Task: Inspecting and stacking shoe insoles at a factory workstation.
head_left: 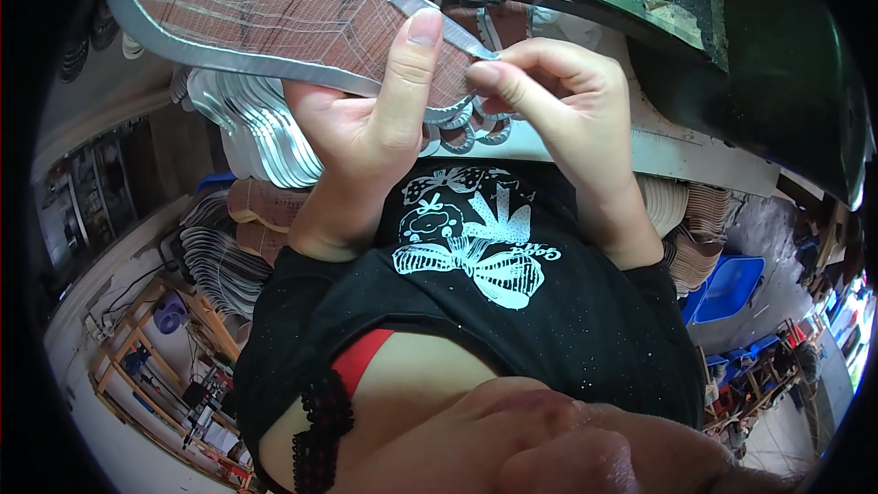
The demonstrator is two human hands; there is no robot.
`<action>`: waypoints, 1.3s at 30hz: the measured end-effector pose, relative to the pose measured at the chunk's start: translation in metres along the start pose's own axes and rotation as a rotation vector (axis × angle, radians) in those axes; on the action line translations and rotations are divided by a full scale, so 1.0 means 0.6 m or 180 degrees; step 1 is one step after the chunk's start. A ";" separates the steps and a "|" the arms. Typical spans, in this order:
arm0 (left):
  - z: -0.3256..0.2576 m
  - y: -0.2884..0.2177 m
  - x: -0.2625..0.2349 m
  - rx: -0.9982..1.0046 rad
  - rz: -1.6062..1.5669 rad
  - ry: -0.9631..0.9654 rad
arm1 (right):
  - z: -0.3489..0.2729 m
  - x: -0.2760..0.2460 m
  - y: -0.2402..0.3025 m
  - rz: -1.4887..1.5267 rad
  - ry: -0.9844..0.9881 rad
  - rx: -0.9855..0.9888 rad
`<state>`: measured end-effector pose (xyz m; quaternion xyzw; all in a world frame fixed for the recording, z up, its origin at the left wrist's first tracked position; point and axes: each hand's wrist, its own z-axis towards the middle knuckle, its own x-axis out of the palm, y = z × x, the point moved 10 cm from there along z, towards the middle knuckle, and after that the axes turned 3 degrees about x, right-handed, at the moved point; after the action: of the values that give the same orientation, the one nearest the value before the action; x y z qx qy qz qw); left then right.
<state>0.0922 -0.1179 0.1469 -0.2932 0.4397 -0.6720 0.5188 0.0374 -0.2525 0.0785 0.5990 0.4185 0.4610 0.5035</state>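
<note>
Close in front of me is a brown insole (265,9) with a fine grid of pale lines and a grey border. My left hand (370,119) grips it near its narrower end, thumb on top and the other fingers hidden underneath. A grey edging strip (402,2) runs along its far side, wrinkled in places. At that end my right hand (572,91) pinches the strip's tip between thumb and forefinger, with the other fingers curled in. Below the insole, several small curved pieces with ridged grey edges (457,135) show partly.
A dark green machine (768,64) stands at the upper right over a white tabletop (677,160). Fanned silver-grey sole pieces (261,128) lie left of my arm, with more stacks (224,256) below. Further stacks (695,229) and a blue bin (727,288) are at the right.
</note>
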 end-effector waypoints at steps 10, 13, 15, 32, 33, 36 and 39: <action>-0.006 -0.036 -0.005 0.0480 0.0024 -0.0140 | -0.008 0.012 -0.012 0.0939 0.0502 0.0360; -0.004 -0.036 -0.002 0.0465 0.0086 -0.0056 | -0.006 0.009 0.004 0.0428 0.0432 0.0039; -0.004 -0.034 -0.001 0.0496 0.0055 -0.0018 | -0.002 0.006 0.009 0.0169 0.0372 -0.0086; -0.027 -0.030 0.035 0.1120 0.0580 0.0277 | -0.001 -0.004 -0.022 0.0527 -0.0273 0.0222; -0.029 -0.026 0.034 0.1126 0.0575 0.0287 | -0.002 -0.006 -0.023 0.0499 -0.0326 0.0137; -0.031 -0.023 0.019 0.1078 0.0469 0.0057 | -0.007 -0.006 -0.032 0.0776 -0.0365 0.0093; -0.028 -0.024 -0.002 0.1157 0.0045 -0.0575 | -0.008 0.009 -0.023 0.1041 -0.0233 0.0165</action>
<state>0.0722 -0.1107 0.1525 -0.2507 0.2649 -0.7076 0.6052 0.0335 -0.2444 0.0661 0.6883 0.3085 0.5037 0.4211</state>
